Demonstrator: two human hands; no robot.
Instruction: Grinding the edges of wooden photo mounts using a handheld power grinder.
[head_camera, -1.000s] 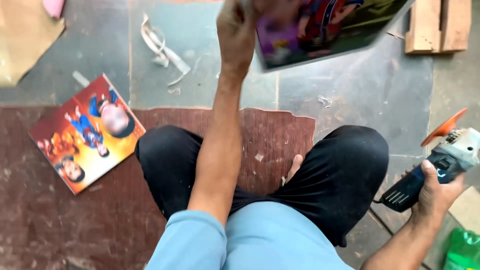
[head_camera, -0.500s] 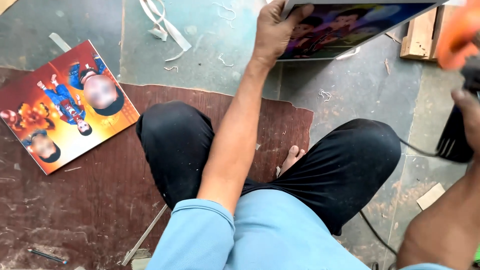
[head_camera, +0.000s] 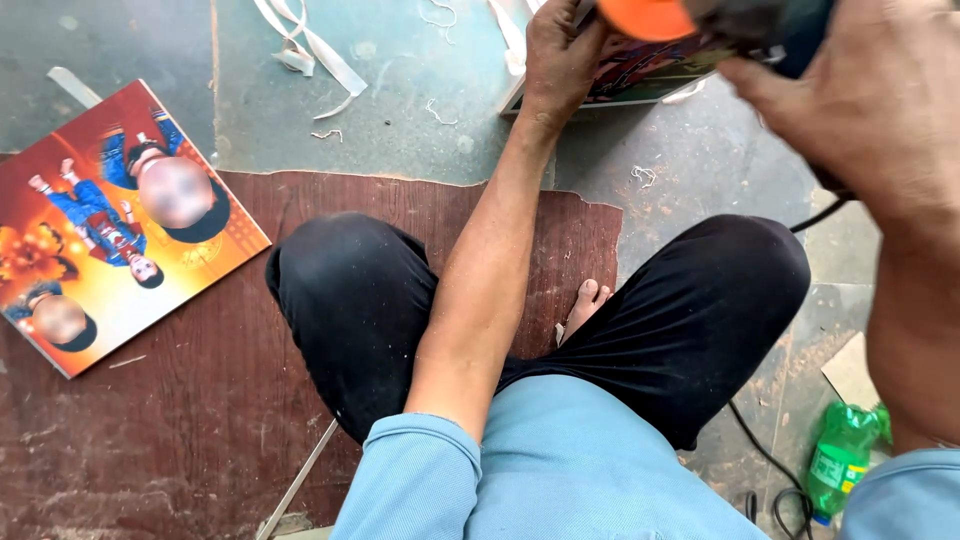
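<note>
Both my arms are up and forward, each hand closed in a grip.

My left arm runs straight out from the rolled blue sleeve, forearm bare and crossing over my folded legs, with the left hand (head_camera: 560, 55) far ahead of me, fingers curled over and thumb wrapped round in a firm grasp, knuckles toward the camera. My right hand (head_camera: 850, 95) is raised close to my head, large and blurred in view, back of the hand up, fingers clenched. I sit cross-legged, one bare foot (head_camera: 585, 305) showing between my knees.
</note>
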